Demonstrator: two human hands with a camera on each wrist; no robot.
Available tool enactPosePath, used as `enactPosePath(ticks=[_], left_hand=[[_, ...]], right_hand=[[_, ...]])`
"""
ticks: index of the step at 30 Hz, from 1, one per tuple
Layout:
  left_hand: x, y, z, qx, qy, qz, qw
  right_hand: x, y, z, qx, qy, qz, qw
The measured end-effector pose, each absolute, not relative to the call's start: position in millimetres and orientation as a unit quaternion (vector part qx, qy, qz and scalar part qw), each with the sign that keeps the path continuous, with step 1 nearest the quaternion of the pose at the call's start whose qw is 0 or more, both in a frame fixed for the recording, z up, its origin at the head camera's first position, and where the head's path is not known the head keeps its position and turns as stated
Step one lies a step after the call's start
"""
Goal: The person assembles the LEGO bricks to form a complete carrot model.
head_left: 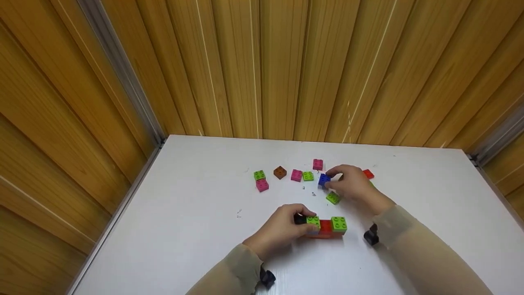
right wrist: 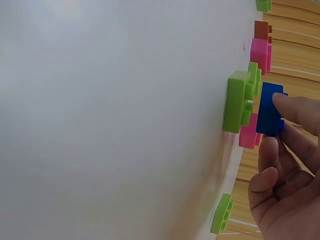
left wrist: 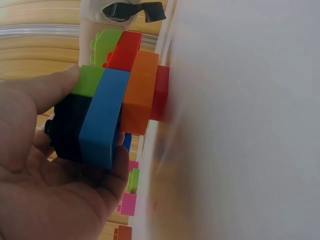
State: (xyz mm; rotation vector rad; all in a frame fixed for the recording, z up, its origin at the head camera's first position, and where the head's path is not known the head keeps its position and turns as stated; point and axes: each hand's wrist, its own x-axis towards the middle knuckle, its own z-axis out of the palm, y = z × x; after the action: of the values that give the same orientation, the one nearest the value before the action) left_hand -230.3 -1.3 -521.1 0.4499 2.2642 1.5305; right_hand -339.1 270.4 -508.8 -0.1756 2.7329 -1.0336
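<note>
My left hand [head_left: 284,224] grips the left end of a built block assembly [left wrist: 139,85]. In the left wrist view its joined bricks are green, black, blue, orange and red, with the thumb on a green brick and the fingers curled round the black and blue ones. A second green brick [head_left: 339,223] sits on its right end. Farther back, my right hand [head_left: 355,182] pinches a blue brick [right wrist: 270,109] between thumb and fingers, studs toward the palm in the right wrist view. A loose green brick [head_left: 333,198] lies on the table just in front of that hand.
Loose bricks lie along the back of the white table [head_left: 184,205]: pink [head_left: 318,164], green [head_left: 308,176], brown [head_left: 280,172], and a green [head_left: 259,175] and pink [head_left: 262,185] pair. A red brick [head_left: 368,174] shows behind the right hand. Wood-patterned panels [head_left: 278,69] rise beyond the far edge.
</note>
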Motion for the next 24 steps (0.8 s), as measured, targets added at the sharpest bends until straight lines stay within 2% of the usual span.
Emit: enactPosePath(ticks=[24], left_hand=[[-230.7,-2.0,-520.5,0.158,0.802,0.542,0.195]], right_hand=[[-280.8,274.0,-505.3,-0.111,0.895,-0.422,0.086]])
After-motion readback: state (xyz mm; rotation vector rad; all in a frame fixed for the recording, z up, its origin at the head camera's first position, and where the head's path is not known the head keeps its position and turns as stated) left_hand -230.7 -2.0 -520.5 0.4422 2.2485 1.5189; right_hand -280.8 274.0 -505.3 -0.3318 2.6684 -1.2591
